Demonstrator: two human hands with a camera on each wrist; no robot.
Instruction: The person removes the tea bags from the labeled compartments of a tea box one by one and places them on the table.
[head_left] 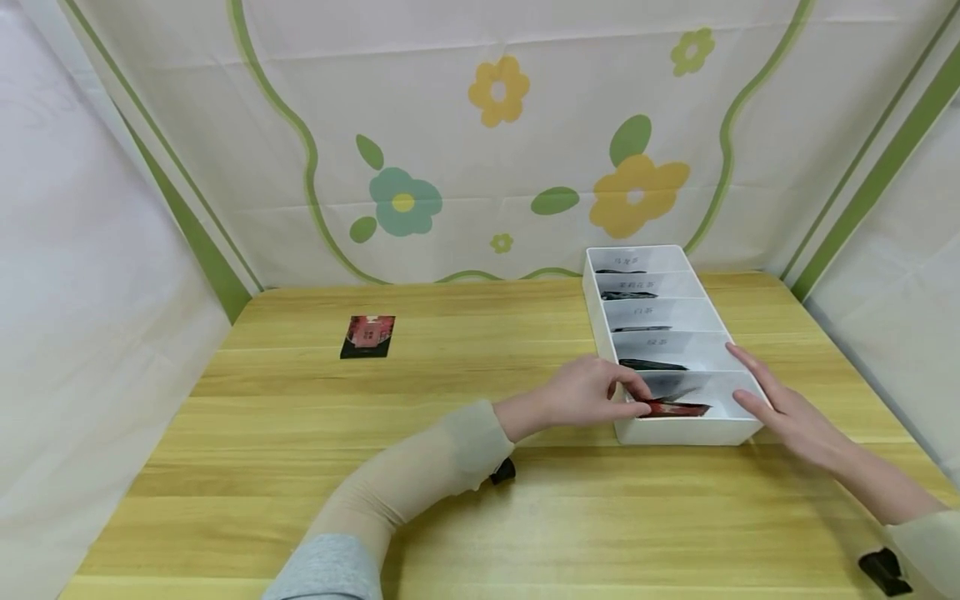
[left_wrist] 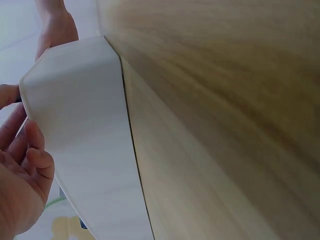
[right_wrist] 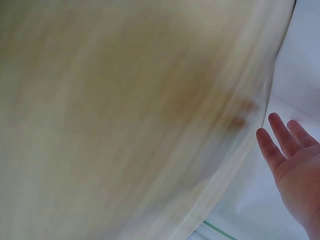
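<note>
At the right of the table stands a white divided box (head_left: 688,431), with dark sachets in its far compartments. My left hand (head_left: 581,392) reaches over its left wall and pinches a red sachet (head_left: 678,409) in the nearest compartment. In the left wrist view the left hand (left_wrist: 22,175) has its fingers at the box's rim, a dark bit showing between thumb and fingertips. My right hand (head_left: 795,421) rests on the box's right edge, fingers spread. The right wrist view shows that hand (right_wrist: 300,172) with straight fingers.
A red and black sachet (head_left: 367,337) lies flat on the wooden table (head_left: 262,467), far left. Printed labels mark the box's dividers. Behind the table hangs a flowered cloth (head_left: 465,167), with white cloth at both sides.
</note>
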